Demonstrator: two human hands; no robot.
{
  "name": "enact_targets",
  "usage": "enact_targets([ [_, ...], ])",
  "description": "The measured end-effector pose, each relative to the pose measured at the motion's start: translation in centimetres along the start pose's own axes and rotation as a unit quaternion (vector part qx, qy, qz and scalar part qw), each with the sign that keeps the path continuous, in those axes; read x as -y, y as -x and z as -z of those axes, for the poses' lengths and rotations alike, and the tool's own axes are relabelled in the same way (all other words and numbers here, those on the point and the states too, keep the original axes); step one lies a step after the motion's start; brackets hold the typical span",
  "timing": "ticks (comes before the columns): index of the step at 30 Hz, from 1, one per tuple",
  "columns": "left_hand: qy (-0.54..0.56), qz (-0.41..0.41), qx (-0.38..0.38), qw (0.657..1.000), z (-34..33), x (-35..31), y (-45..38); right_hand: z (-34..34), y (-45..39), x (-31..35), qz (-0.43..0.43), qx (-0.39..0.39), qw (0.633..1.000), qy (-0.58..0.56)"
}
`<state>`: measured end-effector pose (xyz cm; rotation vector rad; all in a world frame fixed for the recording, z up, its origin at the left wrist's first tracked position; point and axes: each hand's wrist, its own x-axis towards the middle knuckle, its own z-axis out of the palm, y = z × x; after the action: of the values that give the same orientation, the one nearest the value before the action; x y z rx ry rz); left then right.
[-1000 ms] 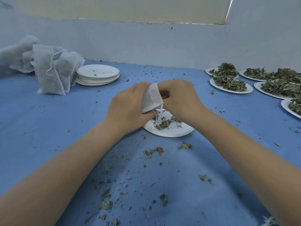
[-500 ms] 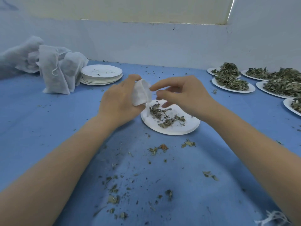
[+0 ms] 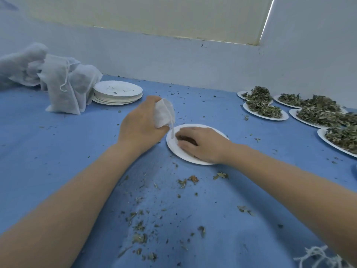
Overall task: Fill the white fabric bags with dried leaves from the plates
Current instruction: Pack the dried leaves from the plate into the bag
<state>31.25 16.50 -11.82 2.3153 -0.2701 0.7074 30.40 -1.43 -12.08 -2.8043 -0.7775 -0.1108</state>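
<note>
Lying crumpled at the far left, soft gauzy white bags (image 3: 58, 82) lean beside a stack of round, flat paper plates (image 3: 118, 92). On the blue cloth surface (image 3: 48, 151), the left hand (image 3: 141, 125) grips a small white fabric bag (image 3: 163, 114), its thin string hanging down. The right hand (image 3: 201, 145) rests on a round white plate (image 3: 173, 146), fingers curled over dried leaves (image 3: 180, 137). Further right, plates with rough green leaf heaps (image 3: 263, 110) stand.
</note>
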Motion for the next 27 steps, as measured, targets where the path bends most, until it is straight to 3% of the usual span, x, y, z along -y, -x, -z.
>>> enact_targets([
  [3, 0.001, 0.003, 0.005, 1.0, 0.0, 0.1, 0.0, 0.7, 1.1, -0.7, 0.001, 0.015, 1.0, -0.016],
  [8, -0.005, -0.003, 0.015, 1.0, 0.1, 0.0, 0.1, 1.7, 0.5, -1.2, -0.085, -0.033, 0.991, -0.101],
  [11, -0.013, -0.001, 0.022, 1.0, 0.0, 0.0, 0.2, 0.9, -0.5, -0.8, -0.126, -0.011, 0.988, -0.087],
  [18, -0.034, 0.001, 0.021, 0.999, -0.5, 0.6, 0.6, 2.2, 2.1, -1.3, -0.068, 0.008, 0.994, -0.087],
  [21, -0.031, -0.014, 0.02, 0.999, -0.7, 0.6, 0.9, 3.3, 2.5, -1.7, -0.101, -0.002, 0.993, -0.058],
  [24, -0.051, -0.031, 0.026, 0.998, -0.9, 0.7, 1.0, 3.4, 2.9, -2.0, -0.146, 0.052, 0.988, -0.02],
  [27, -0.061, -0.05, 0.025, 0.997, -0.9, 0.6, 1.1, 2.4, 2.8, -1.6, -0.09, 0.072, 0.992, -0.051],
])
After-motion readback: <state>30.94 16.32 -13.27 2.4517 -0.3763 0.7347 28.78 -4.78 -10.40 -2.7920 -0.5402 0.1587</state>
